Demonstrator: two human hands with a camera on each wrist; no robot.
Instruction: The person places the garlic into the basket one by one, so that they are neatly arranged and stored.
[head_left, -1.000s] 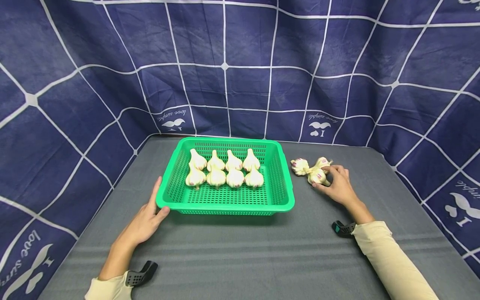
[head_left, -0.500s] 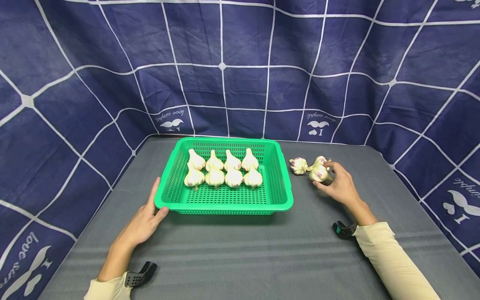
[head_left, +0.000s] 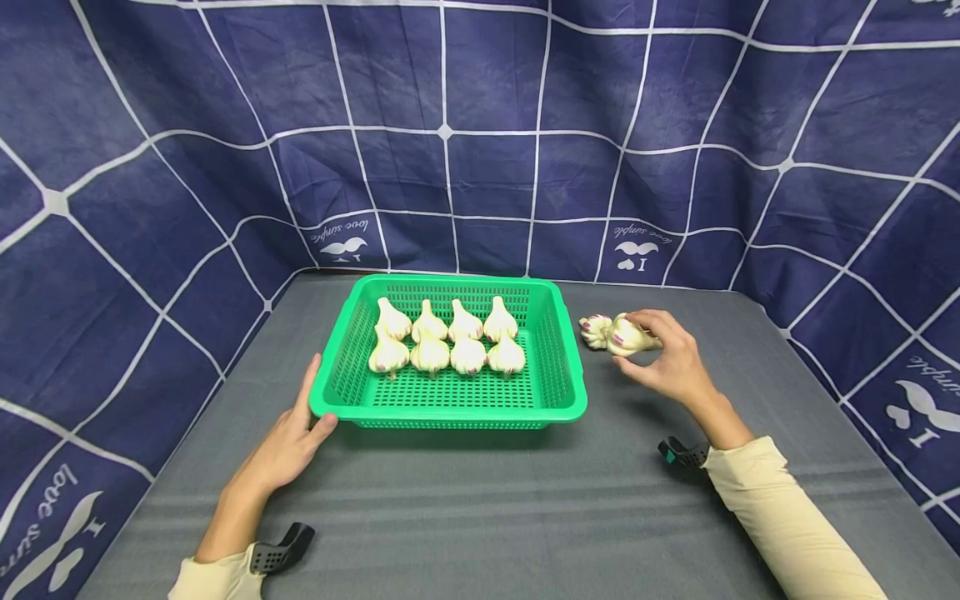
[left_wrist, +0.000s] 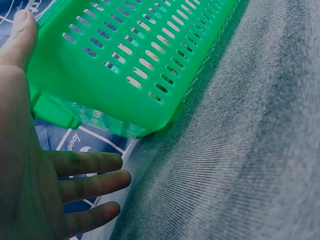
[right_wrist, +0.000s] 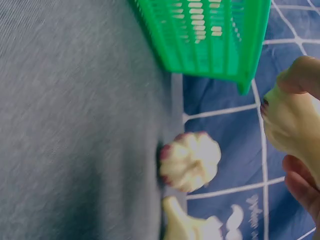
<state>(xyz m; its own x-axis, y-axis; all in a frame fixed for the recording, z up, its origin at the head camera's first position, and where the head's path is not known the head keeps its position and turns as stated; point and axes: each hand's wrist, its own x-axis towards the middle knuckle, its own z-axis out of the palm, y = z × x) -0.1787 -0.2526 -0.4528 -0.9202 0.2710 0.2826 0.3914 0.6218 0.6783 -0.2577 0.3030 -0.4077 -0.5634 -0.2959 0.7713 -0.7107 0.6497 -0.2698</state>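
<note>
Left grip (head_left: 287, 446) straight-fingered, right grip (head_left: 678, 367) curled

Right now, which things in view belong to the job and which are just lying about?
Seemingly in the job:
right hand, holding a garlic bulb
two loose garlic bulbs
green basket with eight bulbs inside
left hand, touching the basket's near left corner

Just around:
grey cloth underneath
blue gridded curtain behind
black wrist devices

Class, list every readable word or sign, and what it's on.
"love simple": blue cloth, back, twice, upside down.
"love sim", cut off: cloth's left.
"simple", rest cut off: cloth's right.
"I", heart, moustache: near them.
Top-right print: cut off, unreadable.
Basket, garlic bulbs: none visible.
</note>
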